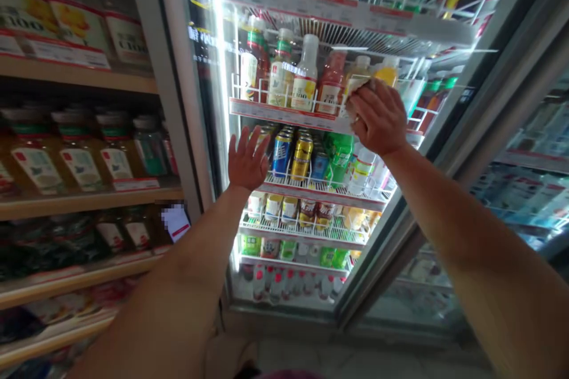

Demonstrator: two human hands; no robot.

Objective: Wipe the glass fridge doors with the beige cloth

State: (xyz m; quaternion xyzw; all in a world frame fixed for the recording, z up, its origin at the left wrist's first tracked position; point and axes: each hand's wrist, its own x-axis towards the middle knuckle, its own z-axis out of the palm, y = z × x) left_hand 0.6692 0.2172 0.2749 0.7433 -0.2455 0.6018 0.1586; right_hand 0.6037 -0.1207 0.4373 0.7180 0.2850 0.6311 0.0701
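Note:
In front of me stands a lit drinks fridge with a glass door [202,112]. My right hand [380,115] is pressed to the glass at the height of the bottle shelf, its fingers bent over a pale folded cloth [352,108]. Only the cloth's left edge and upper corner show past the fingers. Lower and to the left, my left hand [249,159] has its fingers spread, palm toward the glass; whether it touches is hard to tell. Behind the door are juice bottles [304,80], a blue can [281,154] and a gold can [302,157].
To the left, wooden shelves [80,74] carry several large juice bottles [38,160]. A phone-like white screen [176,222] is near the shelf's end. Another fridge door with a metal frame [400,254] adjoins on the right. Floor tiles [377,358] show below.

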